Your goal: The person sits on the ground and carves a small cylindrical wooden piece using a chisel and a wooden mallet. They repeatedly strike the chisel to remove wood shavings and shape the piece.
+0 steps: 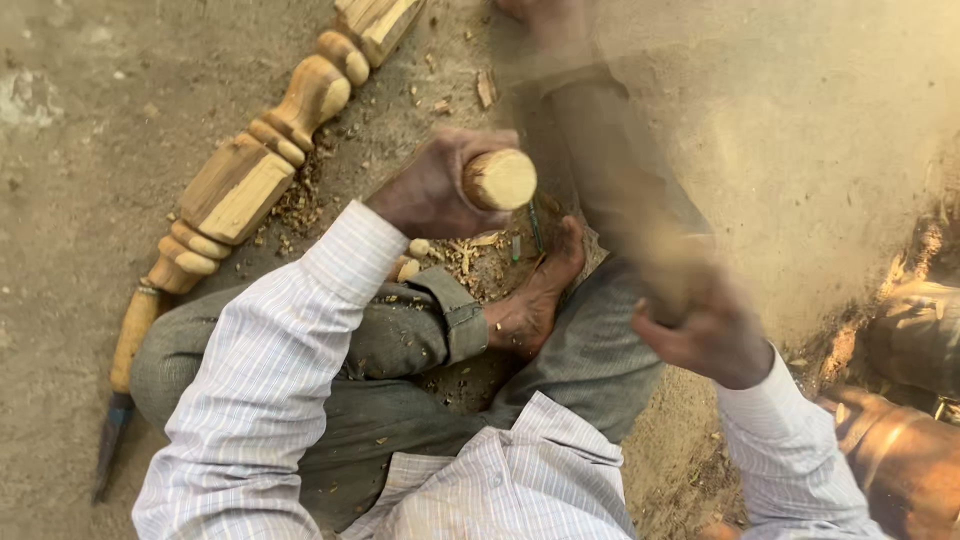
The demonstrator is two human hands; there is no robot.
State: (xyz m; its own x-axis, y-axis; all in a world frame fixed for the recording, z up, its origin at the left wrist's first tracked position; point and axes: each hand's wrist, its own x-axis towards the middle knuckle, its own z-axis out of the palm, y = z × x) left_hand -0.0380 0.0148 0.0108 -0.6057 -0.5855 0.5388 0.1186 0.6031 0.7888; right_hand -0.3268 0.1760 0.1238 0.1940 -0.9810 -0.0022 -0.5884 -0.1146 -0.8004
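My left hand [430, 188] is wrapped around a round wooden chisel handle [500, 180], held upright so its pale butt end faces the camera. The blade below is mostly hidden; a dark bit of metal shows beneath the handle. My right hand [705, 335] grips a wooden mallet [610, 170], which is heavily motion-blurred and stretches from the hand up toward the top of the view. I sit cross-legged on the ground, with a bare foot [535, 295] right below the chisel. The piece under the chisel is hidden by my hand and legs.
A turned wooden furniture leg [265, 160] lies diagonally on the dirt ground at upper left, with wood chips [300, 205] beside it. Another chisel with a wooden handle [125, 370] lies at left. Brown rounded objects [910, 450] sit at the right edge.
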